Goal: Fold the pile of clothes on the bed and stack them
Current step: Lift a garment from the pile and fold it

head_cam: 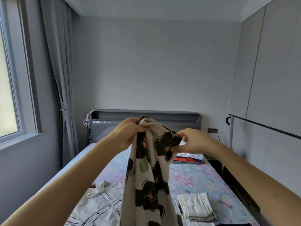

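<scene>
Both hands, left (130, 130) and right (193, 141), hold the beige black-flowered fabric garment (149, 176) by its waistband above the floral-sheeted bed (195, 180), fingers pinching; the step is straightening, next laying it flat.

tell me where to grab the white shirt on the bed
Probably at the shoulders, either side of the collar, coming from above on the left: the shirt lies spread out with its collar end farthest away, and the floral garment hangs in front of its right side.
</scene>
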Tool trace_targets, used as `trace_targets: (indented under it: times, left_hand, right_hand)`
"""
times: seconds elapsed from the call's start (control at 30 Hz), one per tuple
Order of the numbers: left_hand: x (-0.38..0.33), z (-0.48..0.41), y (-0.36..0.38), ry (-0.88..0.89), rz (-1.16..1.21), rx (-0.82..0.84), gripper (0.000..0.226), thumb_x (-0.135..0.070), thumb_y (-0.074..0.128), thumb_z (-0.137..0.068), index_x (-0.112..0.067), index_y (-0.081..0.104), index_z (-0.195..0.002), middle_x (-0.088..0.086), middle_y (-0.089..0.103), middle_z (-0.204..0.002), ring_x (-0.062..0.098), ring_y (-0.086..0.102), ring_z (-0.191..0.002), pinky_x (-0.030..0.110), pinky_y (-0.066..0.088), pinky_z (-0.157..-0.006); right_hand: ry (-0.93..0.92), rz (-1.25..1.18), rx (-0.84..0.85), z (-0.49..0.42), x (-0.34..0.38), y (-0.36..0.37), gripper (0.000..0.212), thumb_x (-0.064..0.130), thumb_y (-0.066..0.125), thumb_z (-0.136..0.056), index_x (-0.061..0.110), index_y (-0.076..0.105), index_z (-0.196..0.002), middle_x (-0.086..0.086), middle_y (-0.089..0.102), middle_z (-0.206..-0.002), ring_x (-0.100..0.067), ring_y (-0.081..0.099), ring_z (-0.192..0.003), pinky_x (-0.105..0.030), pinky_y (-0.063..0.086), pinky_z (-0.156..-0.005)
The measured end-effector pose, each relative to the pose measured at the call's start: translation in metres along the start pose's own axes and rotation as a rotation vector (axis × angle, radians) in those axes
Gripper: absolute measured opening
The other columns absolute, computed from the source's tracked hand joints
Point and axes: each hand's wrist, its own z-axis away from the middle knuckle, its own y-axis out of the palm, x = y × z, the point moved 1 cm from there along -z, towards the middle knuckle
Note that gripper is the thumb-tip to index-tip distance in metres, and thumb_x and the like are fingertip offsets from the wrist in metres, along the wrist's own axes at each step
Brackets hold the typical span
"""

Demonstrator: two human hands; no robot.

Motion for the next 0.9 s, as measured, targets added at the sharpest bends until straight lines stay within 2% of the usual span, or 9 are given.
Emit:
trace_targets:
  times: [0.13,0.23,0.33,0.43,0.5,0.6,0.7,0.8,0.9]
  left_hand:
    - [-0.022,-0.004,0.004,-0.064,0.059,-0.081,0.023,0.002,0.044,-0.090,-0.006,0.055,-0.071,0.008,0.056,-0.063,0.017,0.053,-0.053,0.027,0.047,-0.056]
    - [-0.053,-0.006,0.004,0.008,0.029,0.004,0.022,0.001,0.049,-0.081,-0.009,0.053,-0.062,0.005,0.054,-0.057,0.015,0.052,-0.048,0.023,0.044,-0.050]
    - [-0.095,-0.002,0.007,0.160,-0.066,0.176,0.002,-0.007,0.067,-0.068,-0.007,0.068,-0.067,0.008,0.069,-0.068,0.018,0.066,-0.058,0.023,0.055,-0.056]
    - [-0.133,-0.006,0.008,0.256,-0.098,0.232,0.017,-0.021,0.070,-0.066,-0.010,0.071,-0.079,0.008,0.071,-0.078,0.018,0.068,-0.066,0.025,0.058,-0.061]
    - [-0.149,-0.010,0.010,0.256,-0.031,0.239,0.019,-0.023,0.068,-0.070,-0.010,0.067,-0.084,0.007,0.071,-0.079,0.019,0.068,-0.067,0.028,0.059,-0.064]
    - [-0.150,-0.016,0.012,0.213,0.089,0.163,0.009,-0.022,0.067,-0.076,-0.015,0.071,-0.073,0.004,0.071,-0.074,0.017,0.068,-0.064,0.029,0.059,-0.062]
    - [-0.141,-0.028,0.004,0.184,0.203,0.078,0.034,-0.022,0.061,-0.087,-0.015,0.073,-0.057,0.003,0.072,-0.067,0.016,0.069,-0.059,0.027,0.056,-0.052]
    - [-0.134,-0.032,-0.008,0.162,0.256,0.001,0.034,-0.025,0.063,-0.088,-0.014,0.073,-0.058,0.004,0.073,-0.069,0.017,0.070,-0.061,0.029,0.056,-0.052]
    - [-0.123,-0.037,-0.020,0.126,0.255,-0.062,0.030,-0.024,0.065,-0.086,-0.013,0.073,-0.059,0.004,0.073,-0.069,0.018,0.070,-0.062,0.031,0.056,-0.052]
  right_hand:
    - [-0.090,-0.315,-0.073,0.005,0.004,-0.025,0.030,0.039,0.068,-0.084,0.010,0.069,-0.086,-0.002,0.066,-0.079,-0.009,0.061,-0.072,-0.027,0.046,-0.067]
    - [-0.122,-0.658,-0.183,0.005,0.022,-0.059,0.012,0.006,0.070,-0.082,0.007,0.059,-0.084,-0.005,0.065,-0.075,-0.012,0.065,-0.070,-0.021,0.052,-0.062]
    - [-0.228,-0.968,-0.299,0.001,0.041,-0.105,0.037,-0.021,0.058,-0.076,0.011,0.053,-0.092,-0.013,0.065,-0.080,-0.026,0.066,-0.078,-0.028,0.057,-0.067]
    - [-0.357,-1.320,-0.361,-0.002,0.050,-0.132,0.046,-0.017,0.054,-0.081,0.015,0.053,-0.114,-0.011,0.071,-0.089,-0.021,0.070,-0.082,-0.027,0.057,-0.069]
    - [-0.364,-1.330,-0.345,-0.005,0.048,-0.120,0.041,0.002,0.061,-0.084,0.012,0.053,-0.123,-0.011,0.071,-0.102,-0.023,0.070,-0.090,-0.029,0.057,-0.073]
    - [-0.198,-1.123,-0.139,-0.003,0.031,-0.060,0.046,0.029,0.074,-0.078,0.011,0.060,-0.118,-0.010,0.070,-0.108,-0.025,0.069,-0.097,-0.035,0.057,-0.079]
    - [-0.031,-0.959,0.015,0.011,0.002,0.006,0.037,0.025,0.080,-0.073,0.014,0.067,-0.106,-0.007,0.072,-0.103,-0.022,0.069,-0.096,-0.034,0.057,-0.082]
    - [0.087,-0.935,0.129,0.027,-0.024,0.059,0.013,0.013,0.072,-0.082,0.008,0.071,-0.094,-0.008,0.073,-0.095,-0.022,0.070,-0.089,-0.034,0.056,-0.085]
    - [0.171,-1.069,0.103,0.039,-0.041,0.089,0.014,0.013,0.065,-0.088,0.003,0.069,-0.097,-0.008,0.073,-0.096,-0.023,0.069,-0.092,-0.029,0.054,-0.080]
